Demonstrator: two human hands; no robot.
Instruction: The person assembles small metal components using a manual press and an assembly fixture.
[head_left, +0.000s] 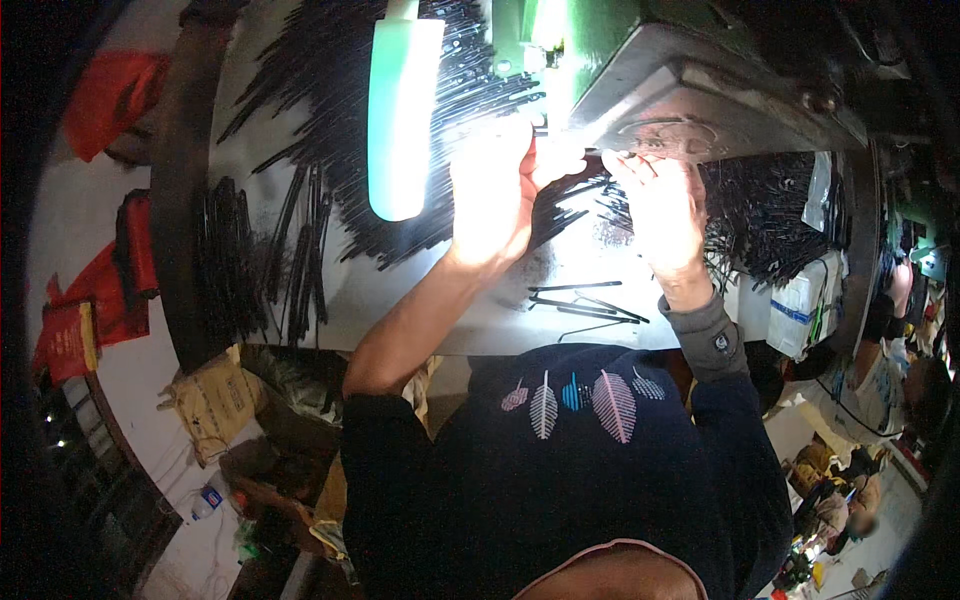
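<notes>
Both my hands are raised over the table, close to the green machine [612, 38]. My left hand [492, 195] is washed out by glare, its thumb and fingers drawn together beside the machine's lit working spot. A little to the right, my right hand [668, 205] has its fingers bent into a pinch under the edge of a shiny metal plate [765, 112]. What either hand pinches is too small or too bright to make out. Long thin black strips [375, 235] lie heaped to the left of my hands, and shorter black pieces [765, 205] are piled to the right.
A bright tube-shaped lamp [405, 120] hangs just left of my left hand. Several loose black strips [590, 303] lie near the table's front edge [450, 335]. At the right stands a white box [803, 305]. Red cloth or bags [110, 290] and a yellowish sack [215, 405] lie left of the table.
</notes>
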